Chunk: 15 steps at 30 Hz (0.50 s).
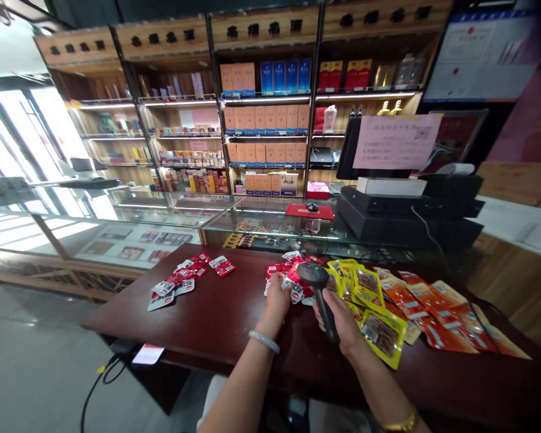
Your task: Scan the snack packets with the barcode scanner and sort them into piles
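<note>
Currently scanner [321, 294] inside right grip [342, 322], red packets [294, 292] touching left grip [278, 300].

"Surface underneath?"

"Dark red-brown desk [225, 313], smooth and faintly glossy, stretching across the foreground."

"On the left part?"

"Loose, overlapping pile of small red-and-white packets [175, 281], angled toward the front edge, with a single packet [222, 266] lying flat just beside, to the right."

"Around the middle?"

"Another cluster of red-and-white packets [274, 269], jumbled together, partly hidden from view."

"Farther right?"

"Heap of yellow-edged packets [368, 288] with clear windows onto brown contents; beyond, orange packets [446, 313], flat, overlapping, spread toward the right end."
</note>
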Each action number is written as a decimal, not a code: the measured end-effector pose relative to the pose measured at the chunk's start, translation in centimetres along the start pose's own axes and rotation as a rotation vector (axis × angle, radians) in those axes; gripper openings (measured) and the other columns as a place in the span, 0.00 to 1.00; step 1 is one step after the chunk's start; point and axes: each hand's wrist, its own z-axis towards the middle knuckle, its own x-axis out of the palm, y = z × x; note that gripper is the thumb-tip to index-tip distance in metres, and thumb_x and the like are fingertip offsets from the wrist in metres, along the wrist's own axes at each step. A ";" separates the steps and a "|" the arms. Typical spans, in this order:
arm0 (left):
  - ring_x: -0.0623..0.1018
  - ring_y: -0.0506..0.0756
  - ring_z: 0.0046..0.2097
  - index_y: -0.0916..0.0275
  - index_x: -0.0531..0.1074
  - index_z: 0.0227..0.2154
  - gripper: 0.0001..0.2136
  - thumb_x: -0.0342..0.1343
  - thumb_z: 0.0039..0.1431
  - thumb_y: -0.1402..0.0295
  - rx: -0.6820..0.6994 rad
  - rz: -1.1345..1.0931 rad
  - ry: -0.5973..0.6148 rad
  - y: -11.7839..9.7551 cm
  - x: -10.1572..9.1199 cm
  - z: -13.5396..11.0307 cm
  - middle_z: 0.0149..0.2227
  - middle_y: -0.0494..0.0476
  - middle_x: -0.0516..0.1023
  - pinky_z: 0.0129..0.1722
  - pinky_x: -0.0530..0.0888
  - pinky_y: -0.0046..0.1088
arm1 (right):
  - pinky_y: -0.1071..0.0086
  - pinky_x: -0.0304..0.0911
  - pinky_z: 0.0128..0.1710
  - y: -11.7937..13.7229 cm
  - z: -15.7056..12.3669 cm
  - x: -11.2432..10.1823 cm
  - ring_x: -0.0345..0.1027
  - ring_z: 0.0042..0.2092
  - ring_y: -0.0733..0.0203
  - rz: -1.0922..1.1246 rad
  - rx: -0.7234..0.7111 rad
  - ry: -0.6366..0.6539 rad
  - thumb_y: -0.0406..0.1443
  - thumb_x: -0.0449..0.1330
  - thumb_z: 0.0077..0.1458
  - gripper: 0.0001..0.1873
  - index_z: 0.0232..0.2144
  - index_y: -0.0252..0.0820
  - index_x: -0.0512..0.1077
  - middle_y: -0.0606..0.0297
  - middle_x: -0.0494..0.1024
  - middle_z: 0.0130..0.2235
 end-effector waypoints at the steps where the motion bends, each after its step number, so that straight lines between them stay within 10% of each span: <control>1: 0.79 0.53 0.44 0.59 0.62 0.46 0.13 0.53 0.58 0.75 -0.017 0.002 -0.003 0.0 -0.2 0.0 0.44 0.57 0.79 0.43 0.73 0.28 | 0.76 0.48 0.15 -0.1 0.0 -0.2 0.53 0.17 0.70 0.004 0.005 -0.009 0.59 0.62 0.48 0.27 0.26 0.43 0.65 0.72 0.66 0.19; 9: 0.80 0.53 0.43 0.59 0.64 0.57 0.24 0.54 0.57 0.76 0.020 -0.041 0.074 -1.1 -1.8 0.1 0.49 0.60 0.79 0.43 0.75 0.30 | 0.76 0.47 0.15 -0.8 0.2 1.1 0.54 0.17 0.70 -0.010 0.041 0.002 0.57 0.64 0.49 0.26 0.25 0.42 0.64 0.71 0.67 0.20; 15: 0.69 0.58 0.61 0.61 0.71 0.54 0.19 0.56 0.60 0.67 0.201 0.388 -0.119 1.3 -8.5 2.4 0.57 0.62 0.73 0.62 0.62 0.35 | 0.76 0.47 0.15 -1.6 1.2 4.8 0.54 0.16 0.70 -0.096 0.099 0.123 0.56 0.65 0.48 0.25 0.27 0.43 0.65 0.73 0.67 0.20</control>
